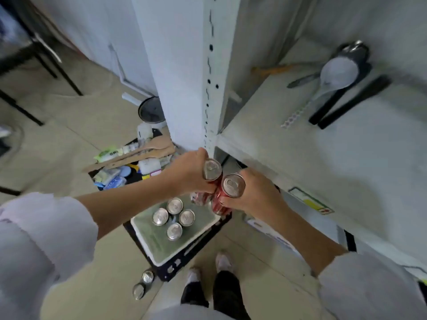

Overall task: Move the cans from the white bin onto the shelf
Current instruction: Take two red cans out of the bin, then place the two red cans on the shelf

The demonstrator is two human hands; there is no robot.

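My left hand (pixel 187 175) grips a red can (pixel 211 169) by its side, silver top up. My right hand (pixel 256 192) holds a second red can (pixel 232 184) right beside it, and the two cans touch. Both are raised above the white bin (pixel 147 242), just below the front corner of the grey shelf board (pixel 312 144). Several upright cans (pixel 175 217) with silver tops stand together in the bin. The lower parts of the held cans are partly hidden by my fingers.
The bin rests in a black crate (pixel 184 259) on the floor. Two cans (pixel 143 284) stand on the floor beside it. Ladles and black-handled utensils (pixel 337 88) lie on the shelf. A box of wooden spatulas and clutter (pixel 134 162) sits left of the shelf post (pixel 208 77). My feet (pixel 208 271) are below.
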